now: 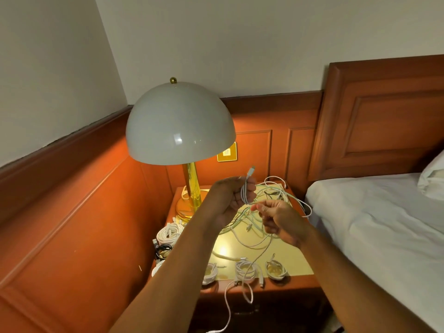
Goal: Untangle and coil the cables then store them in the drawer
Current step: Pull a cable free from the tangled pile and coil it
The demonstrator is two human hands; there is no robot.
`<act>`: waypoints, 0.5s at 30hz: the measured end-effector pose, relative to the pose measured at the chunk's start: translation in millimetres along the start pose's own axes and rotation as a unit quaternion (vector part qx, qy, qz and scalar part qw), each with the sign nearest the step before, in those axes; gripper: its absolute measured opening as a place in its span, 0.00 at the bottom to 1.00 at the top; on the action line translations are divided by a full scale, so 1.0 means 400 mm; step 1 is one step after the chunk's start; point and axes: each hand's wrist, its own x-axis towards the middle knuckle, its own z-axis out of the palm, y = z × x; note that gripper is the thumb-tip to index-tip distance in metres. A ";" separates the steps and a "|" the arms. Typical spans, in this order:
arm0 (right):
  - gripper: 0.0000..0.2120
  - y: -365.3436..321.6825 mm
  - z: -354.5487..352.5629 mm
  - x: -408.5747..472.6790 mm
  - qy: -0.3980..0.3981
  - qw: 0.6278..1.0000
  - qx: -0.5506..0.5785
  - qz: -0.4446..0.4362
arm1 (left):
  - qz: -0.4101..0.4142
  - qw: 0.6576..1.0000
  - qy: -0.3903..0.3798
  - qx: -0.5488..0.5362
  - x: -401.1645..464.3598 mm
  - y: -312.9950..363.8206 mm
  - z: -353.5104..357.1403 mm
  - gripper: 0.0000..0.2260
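Wood-panelled walls line the corner on the left, where a white dome lamp on a brass stem glows over the nightstand. Coiled white cables lie at its left edge. The left hand curls its fingers round a small white cable coil, plug end up. The right hand pinches that cable's strand. Tangled cables sprawl beneath; three more coils sit at the front edge. A white-sheeted bed stands right. No readable writing.
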 end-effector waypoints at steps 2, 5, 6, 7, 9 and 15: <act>0.09 -0.046 0.004 -0.024 0.037 0.995 -0.097 -0.016 | 0.007 0.999 -0.031 0.037 -0.047 -0.004 -0.008 0.11; 0.10 -0.123 0.022 -0.063 0.097 0.944 -0.310 -0.065 | 0.022 0.990 -0.068 0.121 -0.099 -0.015 -0.014 0.11; 0.09 -0.146 0.029 -0.077 0.103 0.927 -0.350 -0.085 | 0.024 0.985 -0.076 0.153 -0.110 -0.019 -0.014 0.11; 0.08 -0.167 0.036 -0.090 0.103 0.921 -0.361 -0.103 | 0.024 0.979 -0.082 0.183 -0.119 -0.021 -0.014 0.11; 0.06 -0.200 0.050 -0.124 0.088 0.923 -0.352 -0.127 | 0.020 0.966 -0.088 0.243 -0.131 -0.024 -0.008 0.11; 0.09 -0.211 0.109 -0.196 0.083 0.850 -0.489 -0.177 | 0.037 0.943 0.000 0.330 -0.121 -0.057 0.011 0.12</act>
